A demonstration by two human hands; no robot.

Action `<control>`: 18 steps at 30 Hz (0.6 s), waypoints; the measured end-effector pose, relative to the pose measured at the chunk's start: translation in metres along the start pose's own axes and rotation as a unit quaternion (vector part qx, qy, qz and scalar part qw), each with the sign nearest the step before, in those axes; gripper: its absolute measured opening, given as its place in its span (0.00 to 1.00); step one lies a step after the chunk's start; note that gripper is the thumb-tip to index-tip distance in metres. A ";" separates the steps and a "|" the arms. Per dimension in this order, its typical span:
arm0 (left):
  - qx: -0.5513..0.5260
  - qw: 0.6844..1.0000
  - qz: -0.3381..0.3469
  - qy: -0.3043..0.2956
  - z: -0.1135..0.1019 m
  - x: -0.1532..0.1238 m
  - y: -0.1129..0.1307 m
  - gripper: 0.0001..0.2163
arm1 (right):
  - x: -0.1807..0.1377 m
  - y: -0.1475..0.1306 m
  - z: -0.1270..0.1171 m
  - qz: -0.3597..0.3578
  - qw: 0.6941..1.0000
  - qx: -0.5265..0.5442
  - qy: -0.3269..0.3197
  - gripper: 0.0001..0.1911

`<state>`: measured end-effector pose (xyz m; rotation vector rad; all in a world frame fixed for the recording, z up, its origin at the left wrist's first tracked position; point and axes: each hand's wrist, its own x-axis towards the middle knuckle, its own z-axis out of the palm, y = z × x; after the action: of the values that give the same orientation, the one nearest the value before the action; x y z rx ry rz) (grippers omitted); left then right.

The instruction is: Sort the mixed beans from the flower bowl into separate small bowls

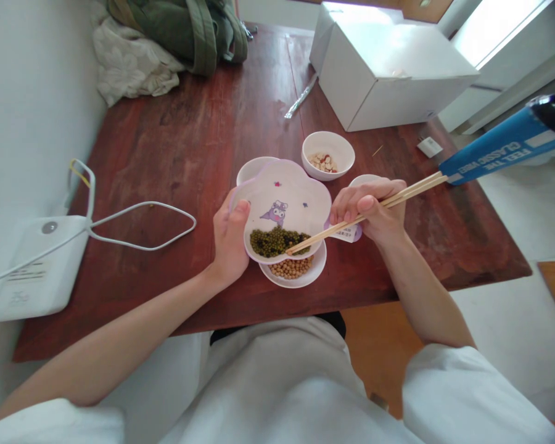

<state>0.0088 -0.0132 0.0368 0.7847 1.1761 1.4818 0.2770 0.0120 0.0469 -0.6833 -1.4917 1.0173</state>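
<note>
My left hand [230, 237] grips the left rim of a flower-shaped plate [300, 196] with a purple cartoon figure, tilted toward me. Green beans [277, 241] are heaped at its low edge. Below that edge sits a white bowl of yellow soybeans [292, 269]. My right hand [372, 206] is closed on a pair of wooden chopsticks [333, 229] whose tips rest in the green beans. A blue paper sleeve [499, 152] covers the chopsticks' far end.
A white bowl with peanuts [328, 155] stands behind the plate, with two more white bowls [252, 168] partly hidden. A white box [388, 68] is at the back right, clothes [166, 37] at the back left, a white device with cable [41, 262] at left.
</note>
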 end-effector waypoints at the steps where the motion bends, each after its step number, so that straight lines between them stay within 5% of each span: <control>1: 0.000 1.000 -0.002 0.002 0.000 0.000 0.000 0.23 | 0.000 0.000 0.000 0.003 1.000 -0.003 0.002 0.29; 18: -0.001 1.000 0.017 -0.002 -0.001 0.001 0.000 0.20 | 0.002 -0.010 0.001 -0.029 0.993 -0.075 0.081 0.34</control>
<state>0.0076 -0.0129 0.0369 0.8100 1.1641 1.5079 0.2765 0.0088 0.0565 -0.8043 -1.4457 0.7917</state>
